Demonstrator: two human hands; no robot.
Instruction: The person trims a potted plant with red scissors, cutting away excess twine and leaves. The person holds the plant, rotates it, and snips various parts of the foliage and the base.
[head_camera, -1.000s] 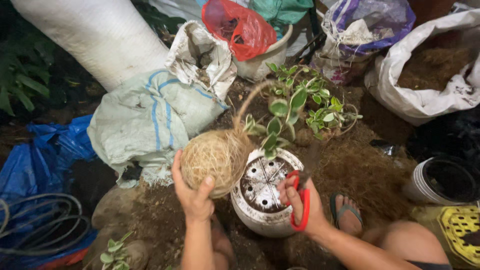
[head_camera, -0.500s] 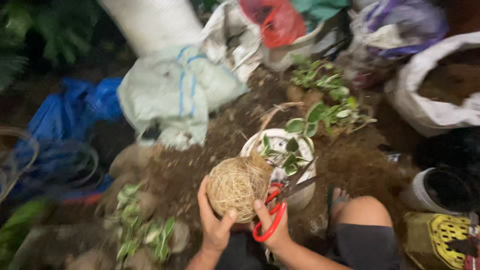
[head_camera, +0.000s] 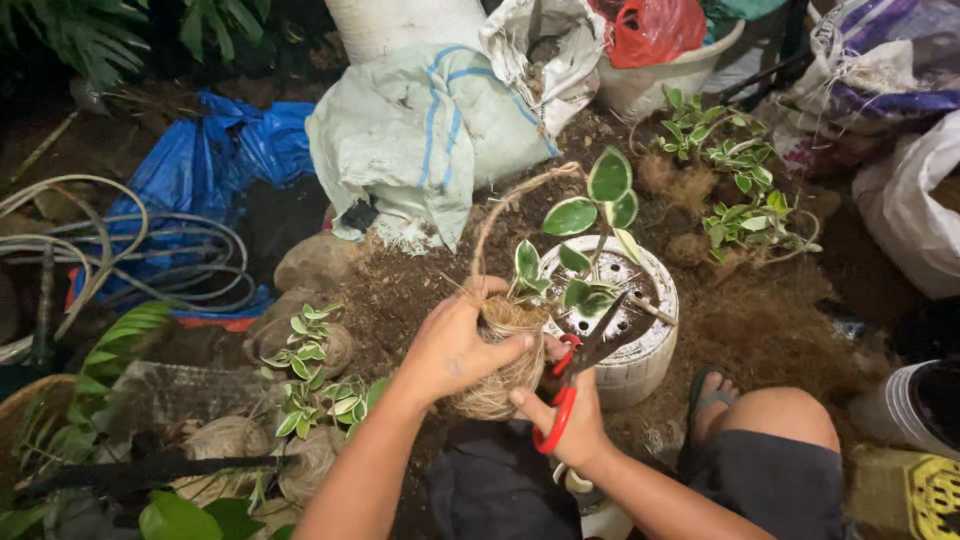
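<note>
Listing from the left: coiled hoses (head_camera: 120, 250) on the dirt beside a blue tarp (head_camera: 215, 165); small variegated plants (head_camera: 310, 375) near finished fibre-wrapped balls (head_camera: 225, 440) low at the left; a grey sack with blue stripes (head_camera: 430, 135) behind. Centre: my left hand (head_camera: 455, 345), its grip pressed around the top of a twine-bound root ball (head_camera: 495, 370) that carries a variegated plant (head_camera: 585, 235), with a twine loop (head_camera: 500, 205) arching above it. The ball sits in the air just in front of an upturned white perforated pot (head_camera: 625, 320). My right hand (head_camera: 570, 425) pinches red-handled scissors (head_camera: 575, 375), blades parted, tips over the pot, touching the ball's right side. Farther right: more variegated cuttings (head_camera: 735, 185) on the soil, my bare knee (head_camera: 785, 425), a white bag (head_camera: 915, 210). Hazards, as I judge them: the blades lie close to my left fingers and to the stems, so a careless snip could nick either; a cut through the wrong strand could loosen the binding and let the ball shed its fibre.
</note>
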